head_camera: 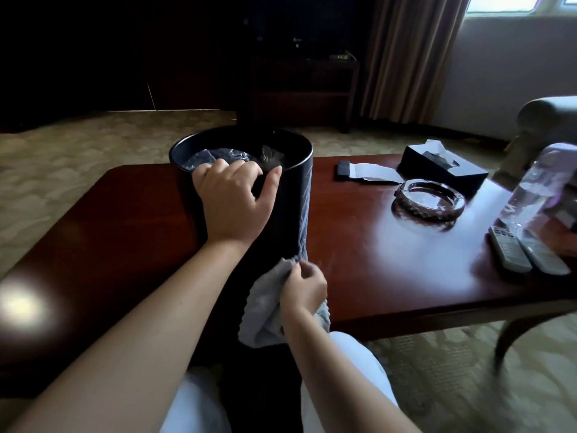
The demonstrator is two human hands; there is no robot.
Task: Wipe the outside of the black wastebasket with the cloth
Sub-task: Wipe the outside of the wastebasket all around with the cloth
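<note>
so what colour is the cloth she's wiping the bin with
Light grey. The cloth shows best in the head view, gripped by the right hand against the black wastebasket.

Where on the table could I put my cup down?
Left of the black wastebasket the table is bare. Another bare patch lies between wastebasket and glass ashtray. The right end is crowded: tissue box, bottle, two remotes.

Bare tabletop (109,232) left of wastebasket (290,195); ashtray (429,200), tissue box (443,170), remotes (527,253) crowding the right
</note>
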